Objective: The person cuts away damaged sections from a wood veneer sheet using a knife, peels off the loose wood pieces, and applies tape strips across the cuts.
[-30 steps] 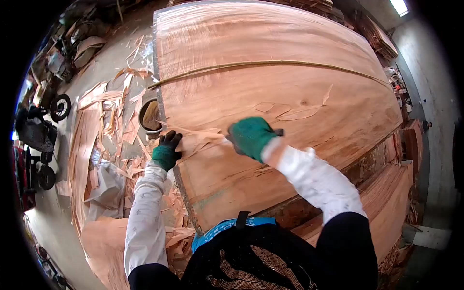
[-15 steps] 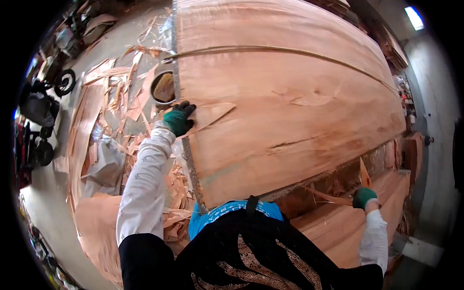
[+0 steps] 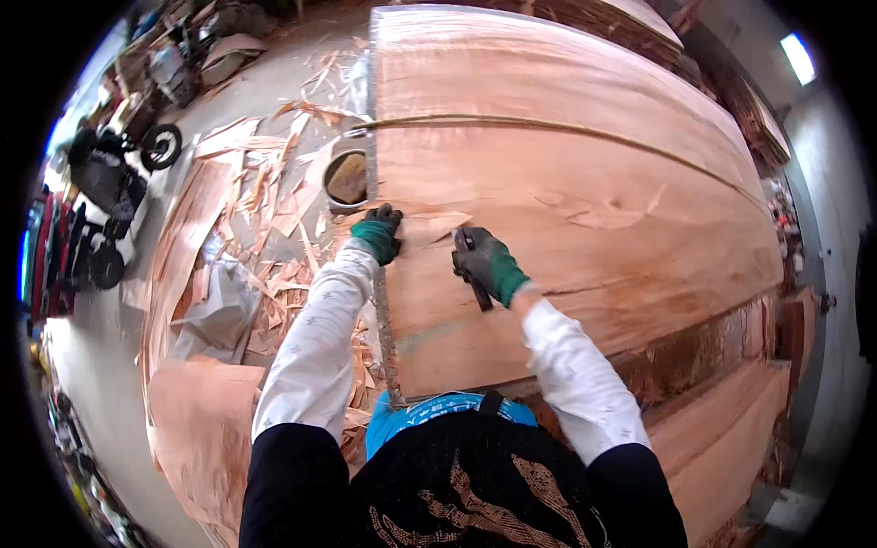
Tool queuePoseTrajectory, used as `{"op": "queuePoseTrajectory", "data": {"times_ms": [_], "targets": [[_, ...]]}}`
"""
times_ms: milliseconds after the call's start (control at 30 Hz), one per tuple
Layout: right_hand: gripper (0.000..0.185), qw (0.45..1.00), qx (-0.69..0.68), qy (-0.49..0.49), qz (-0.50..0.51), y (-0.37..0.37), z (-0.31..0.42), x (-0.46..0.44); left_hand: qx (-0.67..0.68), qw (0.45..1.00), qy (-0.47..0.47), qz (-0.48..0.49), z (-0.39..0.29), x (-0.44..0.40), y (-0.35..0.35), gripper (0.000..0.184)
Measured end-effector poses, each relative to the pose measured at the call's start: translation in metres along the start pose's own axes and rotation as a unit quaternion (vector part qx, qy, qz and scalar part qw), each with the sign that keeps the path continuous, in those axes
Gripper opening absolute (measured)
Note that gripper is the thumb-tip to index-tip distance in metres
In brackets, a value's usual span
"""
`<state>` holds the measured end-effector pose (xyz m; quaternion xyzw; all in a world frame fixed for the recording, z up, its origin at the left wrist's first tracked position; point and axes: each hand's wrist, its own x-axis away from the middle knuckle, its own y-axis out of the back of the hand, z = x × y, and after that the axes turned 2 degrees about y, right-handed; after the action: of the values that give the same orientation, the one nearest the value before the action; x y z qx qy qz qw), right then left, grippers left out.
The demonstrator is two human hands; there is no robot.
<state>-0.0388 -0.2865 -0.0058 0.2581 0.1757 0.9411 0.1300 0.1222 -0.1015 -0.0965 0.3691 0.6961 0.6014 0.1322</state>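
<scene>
Just right of a bowl (image 3: 329, 185) holding a brown lump (image 3: 348, 179), at the left edge of a wide wood sheet (image 3: 493, 342), we have our left hand (image 3: 377, 233) laid palm down, in a green glove with dark fingers. Our thumb stands a little apart from the fingers, which lie close together; whether they pinch the edge we cannot tell. From beside them a pointed piece of veneer (image 3: 431, 226) reaches rightward over the sheet, narrowing to a tip. Near that tip, our right hand (image 3: 486, 262), gloved alike, is curled around a dark tool (image 3: 481, 296) whose one end sticks out below the fist, toward us; we cannot make out its working end, nor whether it touches the wood. To our right the sheet runs well past both hands, pinkish brown and streaked with grain, with a thin crack beside our right wrist and a pale leaf-shaped patch (image 3: 607, 218) farther over. A thin rod (image 3: 457, 119) crosses it beyond both hands. At the lower right, below the sheet's edge, we see more veneer sheets (image 3: 713, 420).
</scene>
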Motion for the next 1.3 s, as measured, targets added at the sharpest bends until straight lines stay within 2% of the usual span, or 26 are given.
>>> {"op": "queuePoseTrajectory", "data": {"times_ms": [67,167,233,300,400,500,567,600,700,733,767,833,867,900,1033,1100,1167,1233,1267,1300], "targets": [[0.054,0.992,0.100,0.071,-0.039,-0.029,-0.020,-0.059,0.003,1.000,-0.005,-0.016,0.002,-0.005,-0.012,0.068],[0.055,0.987,0.108,0.072,-0.097,-0.052,-0.042,-0.108,0.016,1.000,0.002,-0.002,0.000,-0.005,-0.010,0.071],[0.051,0.979,0.129,0.124,-0.095,-0.053,-0.028,-0.100,0.026,0.999,0.024,-0.005,-0.002,-0.004,-0.014,0.070],[0.051,0.985,0.135,0.104,-0.016,-0.053,-0.037,-0.111,0.017,1.000,0.023,-0.004,-0.003,-0.004,-0.015,0.069],[0.045,0.972,0.170,0.160,0.013,-0.056,-0.029,-0.096,0.040,0.998,0.017,-0.038,-0.001,0.000,-0.017,0.065],[0.069,0.868,0.471,0.148,0.047,-0.063,0.014,-0.064,0.049,0.997,0.006,-0.062,-0.004,0.007,-0.011,0.057],[0.069,0.853,0.489,0.183,0.023,-0.066,0.009,-0.057,0.050,0.998,-0.008,-0.046,-0.001,0.005,-0.011,0.056],[0.067,0.852,0.487,0.193,0.003,-0.070,0.007,-0.057,0.039,0.997,-0.020,-0.063,0.003,0.003,-0.011,0.048],[0.057,0.827,0.494,0.262,-0.056,-0.071,-0.015,-0.057,0.286,0.954,-0.075,-0.053,0.036,-0.002,0.036,0.038],[0.055,0.823,0.494,0.271,-0.066,-0.072,-0.020,-0.057,0.333,0.933,-0.089,-0.107,0.050,-0.016,0.053,0.031],[0.054,0.820,0.494,0.279,-0.078,-0.074,-0.025,-0.057,0.439,0.884,-0.068,-0.146,0.070,-0.027,0.067,0.027],[0.052,0.816,0.450,0.342,-0.121,-0.076,-0.040,-0.060,0.530,0.810,0.009,-0.249,0.102,-0.066,0.081,0.028],[0.051,0.811,0.433,0.368,-0.138,-0.077,-0.043,-0.061,0.485,0.815,0.015,-0.316,0.135,-0.118,0.048,0.029],[0.050,0.804,0.418,0.394,-0.154,-0.077,-0.047,-0.063,0.413,0.857,0.058,-0.301,0.135,-0.117,0.083,0.028],[0.045,0.816,0.371,0.407,-0.177,-0.078,-0.047,-0.066,0.304,0.922,0.043,-0.235,0.179,-0.219,0.064,0.035],[0.044,0.915,0.260,0.282,-0.125,-0.088,-0.092,-0.076,0.222,0.955,0.026,-0.195,0.186,-0.249,0.068,0.040],[0.043,0.837,0.359,0.381,-0.159,-0.075,-0.036,-0.068,0.173,0.977,0.060,-0.110,0.195,-0.285,0.063,0.054],[0.043,0.848,0.354,0.365,-0.151,-0.073,-0.038,-0.069,0.108,0.980,0.059,-0.156,0.203,-0.313,0.036,0.057],[0.043,0.849,0.348,0.366,-0.157,-0.074,-0.037,-0.070,0.112,0.985,0.024,-0.132,0.211,-0.323,0.032,0.056],[0.043,0.850,0.341,0.368,-0.161,-0.074,-0.038,-0.070,0.094,0.982,-0.054,-0.157,0.217,-0.326,0.035,0.045]]}}
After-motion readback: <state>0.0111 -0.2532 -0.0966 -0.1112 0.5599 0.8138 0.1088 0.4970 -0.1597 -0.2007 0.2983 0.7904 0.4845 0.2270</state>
